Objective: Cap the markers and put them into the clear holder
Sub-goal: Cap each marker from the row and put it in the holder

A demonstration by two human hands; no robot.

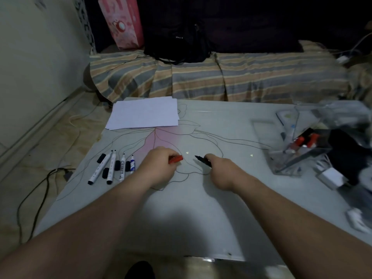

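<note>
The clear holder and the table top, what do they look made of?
The clear holder looks like glossy acrylic or similar hard plastic: see-through flat walls with sharp edges, markers visible inside. The table top seems glass or a glossy laminate: smooth, pale, reflecting small lights, with a printed line pattern.

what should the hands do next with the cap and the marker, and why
Probably bring the two hands together and push the red cap in the left hand onto the bare tip of the marker in the right hand. Cap and tip already face each other across a small gap, and the marker should be capped before it goes into the clear holder.
</note>
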